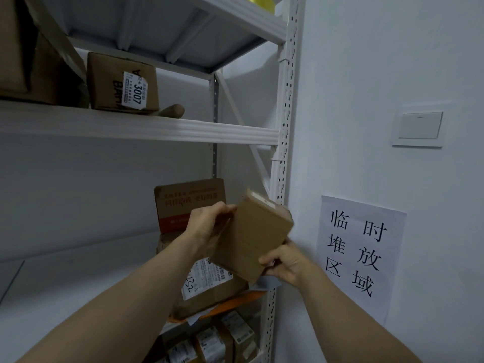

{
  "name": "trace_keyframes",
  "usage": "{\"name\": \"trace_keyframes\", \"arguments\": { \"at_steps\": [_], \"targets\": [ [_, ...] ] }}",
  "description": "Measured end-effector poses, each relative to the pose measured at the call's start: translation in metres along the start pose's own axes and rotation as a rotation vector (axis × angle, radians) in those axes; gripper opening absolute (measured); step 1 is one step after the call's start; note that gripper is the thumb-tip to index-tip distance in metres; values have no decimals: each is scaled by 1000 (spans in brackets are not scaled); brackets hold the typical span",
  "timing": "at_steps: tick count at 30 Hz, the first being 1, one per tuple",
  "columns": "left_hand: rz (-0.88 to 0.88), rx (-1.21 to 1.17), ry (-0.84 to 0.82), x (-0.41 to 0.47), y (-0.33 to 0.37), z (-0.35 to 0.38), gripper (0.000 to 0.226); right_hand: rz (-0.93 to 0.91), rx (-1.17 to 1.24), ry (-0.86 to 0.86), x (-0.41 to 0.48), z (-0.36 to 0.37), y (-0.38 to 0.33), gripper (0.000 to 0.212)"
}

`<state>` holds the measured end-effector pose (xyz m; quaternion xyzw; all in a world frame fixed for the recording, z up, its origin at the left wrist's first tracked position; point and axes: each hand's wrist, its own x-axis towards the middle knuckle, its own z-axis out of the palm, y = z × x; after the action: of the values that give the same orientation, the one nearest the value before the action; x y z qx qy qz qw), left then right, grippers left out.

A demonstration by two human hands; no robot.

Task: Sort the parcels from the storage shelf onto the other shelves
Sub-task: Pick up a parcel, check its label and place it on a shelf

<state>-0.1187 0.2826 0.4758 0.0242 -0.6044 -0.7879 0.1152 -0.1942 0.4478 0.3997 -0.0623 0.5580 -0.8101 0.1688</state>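
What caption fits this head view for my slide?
Both hands, left and right, hold a small cardboard parcel tilted before the white metal storage shelf, beside a wall sign.

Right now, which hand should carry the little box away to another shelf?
Probably the right hand: it grips the small box from underneath, bearing its weight, while the left hand only steadies its upper edge.

Both hands (pixel 209 226) grip a tilted brown parcel (pixel 251 242) beside shelf (pixel 157 129).
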Motion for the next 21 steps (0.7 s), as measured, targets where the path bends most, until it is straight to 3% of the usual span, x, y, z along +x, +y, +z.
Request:
{"name": "trace_keyframes", "arguments": {
  "at_steps": [6,11,17,19,21],
  "targets": [
    [25,56,-104,1,-4,17,21,18,26,81,-6,-12,2,67],
    [51,149,-236,5,-11,25,48,6,-22,131,-14,-17,-3,69],
    [75,174,-230,11,-15,35,28,-14,-32,134,-17,-18,-7,67],
    [74,163,-237,12,-12,34,38,-24,-20,134,-16,-15,-9,64],
    [64,159,-238,18,-8,29,67,-35,41,107,-15,-13,-11,56]
  ]
}}
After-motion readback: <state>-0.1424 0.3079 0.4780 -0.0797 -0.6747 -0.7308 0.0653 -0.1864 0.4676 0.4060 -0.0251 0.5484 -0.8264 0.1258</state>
